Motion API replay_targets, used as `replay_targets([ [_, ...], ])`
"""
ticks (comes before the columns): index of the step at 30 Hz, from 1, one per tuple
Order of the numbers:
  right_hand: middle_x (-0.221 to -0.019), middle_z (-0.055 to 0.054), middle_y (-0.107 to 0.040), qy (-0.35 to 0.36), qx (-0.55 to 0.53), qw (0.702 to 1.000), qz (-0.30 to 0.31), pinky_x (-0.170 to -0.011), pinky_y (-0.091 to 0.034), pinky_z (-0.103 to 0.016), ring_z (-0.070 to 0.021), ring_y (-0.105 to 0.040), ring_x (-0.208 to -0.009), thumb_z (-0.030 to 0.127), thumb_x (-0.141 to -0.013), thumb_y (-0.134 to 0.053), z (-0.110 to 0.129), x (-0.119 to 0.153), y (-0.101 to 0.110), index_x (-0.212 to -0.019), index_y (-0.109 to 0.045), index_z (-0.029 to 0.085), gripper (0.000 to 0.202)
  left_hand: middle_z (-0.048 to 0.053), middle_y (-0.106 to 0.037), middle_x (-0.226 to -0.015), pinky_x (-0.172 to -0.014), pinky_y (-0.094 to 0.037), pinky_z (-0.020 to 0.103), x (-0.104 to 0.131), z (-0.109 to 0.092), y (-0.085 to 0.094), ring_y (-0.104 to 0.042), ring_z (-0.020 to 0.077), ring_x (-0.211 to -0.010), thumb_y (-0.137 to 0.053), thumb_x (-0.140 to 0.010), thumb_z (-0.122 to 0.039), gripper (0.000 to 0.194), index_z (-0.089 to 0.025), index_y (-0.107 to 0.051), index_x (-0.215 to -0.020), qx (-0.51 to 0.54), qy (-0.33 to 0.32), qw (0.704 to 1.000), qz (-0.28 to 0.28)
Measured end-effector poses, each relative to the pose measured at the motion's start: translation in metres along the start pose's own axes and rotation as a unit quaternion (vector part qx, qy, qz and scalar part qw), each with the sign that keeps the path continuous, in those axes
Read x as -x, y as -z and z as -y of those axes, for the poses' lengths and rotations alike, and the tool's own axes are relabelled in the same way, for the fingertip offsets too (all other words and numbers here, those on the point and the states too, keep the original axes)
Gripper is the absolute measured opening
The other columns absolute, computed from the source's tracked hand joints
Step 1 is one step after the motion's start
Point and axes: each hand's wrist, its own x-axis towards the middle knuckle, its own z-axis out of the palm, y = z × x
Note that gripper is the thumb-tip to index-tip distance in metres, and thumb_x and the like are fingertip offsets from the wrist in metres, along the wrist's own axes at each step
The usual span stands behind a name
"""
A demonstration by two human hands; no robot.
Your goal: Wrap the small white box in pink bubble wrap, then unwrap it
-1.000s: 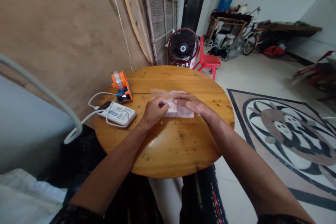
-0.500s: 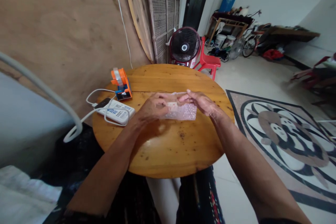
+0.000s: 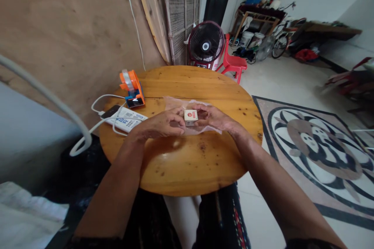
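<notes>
A small cream-coloured box with a red round mark on top stands between my hands, over a translucent sheet of bubble wrap laid on the round wooden table. My right hand is at the box's right side, its thumb low in front and its fingers behind. From the left, my left hand curves toward the box; its thumb and fingers are apart and the fingertips come close to the box's left edge. Whether they press on it is hard to see. Part of the wrap is hidden under both hands.
An orange and blue tape dispenser stands at the table's back left. Near it lies a white case with blue lettering, with a white cable looped about it. Beyond the table are a fan and a red chair.
The hands lay over the wrap, palms down. Now they are beside the small box, whose top shows plainly, and the wrap spreads out beneath. The camera view has tilted slightly.
</notes>
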Motion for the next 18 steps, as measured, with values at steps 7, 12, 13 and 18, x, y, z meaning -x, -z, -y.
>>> replay_targets([
  [7,-0.099,-0.002,-0.071,0.032,0.077,0.996,-0.017,-0.084,-0.053,-0.033,-0.0180,-0.067,-0.091,0.022,-0.070,-0.075,-0.003,0.003,-0.001,-0.106,-0.069,0.022,0.037,0.004,-0.061,-0.120,-0.098,-0.043,0.032,0.002,-0.004,0.000,-0.059,0.0221,-0.110,-0.064,-0.075,-0.026,0.012,-0.022,-0.075,-0.077,0.001,0.001,1.000,0.024],
  [12,-0.094,-0.001,-0.073,0.004,0.025,1.000,-0.002,-0.080,-0.054,-0.032,-0.0177,-0.068,-0.086,0.023,-0.067,-0.078,-0.004,0.008,-0.005,-0.105,-0.070,0.024,0.039,0.005,-0.060,-0.120,-0.103,-0.039,0.033,0.002,-0.004,0.001,-0.054,0.0244,-0.118,-0.062,-0.075,-0.027,0.012,-0.022,-0.073,-0.076,0.004,0.008,1.000,0.029],
  [13,-0.094,-0.001,-0.073,0.004,0.018,1.000,-0.004,-0.079,-0.054,-0.032,-0.0181,-0.068,-0.085,0.024,-0.066,-0.079,-0.004,0.008,-0.005,-0.104,-0.070,0.025,0.039,0.005,-0.061,-0.117,-0.103,-0.038,0.034,0.002,-0.003,0.002,-0.054,0.0251,-0.119,-0.062,-0.075,-0.028,0.012,-0.022,-0.073,-0.075,0.003,0.012,1.000,0.028],
  [18,-0.102,-0.001,-0.073,0.011,0.016,1.000,0.014,-0.082,-0.054,-0.032,-0.0204,-0.067,-0.094,0.025,-0.067,-0.079,0.000,0.010,-0.006,-0.111,-0.070,0.028,0.045,0.005,-0.065,-0.106,-0.097,-0.043,0.034,-0.001,0.000,0.002,-0.059,0.0230,-0.105,-0.061,-0.076,-0.029,0.013,-0.021,-0.071,-0.075,0.012,-0.008,1.000,0.024],
])
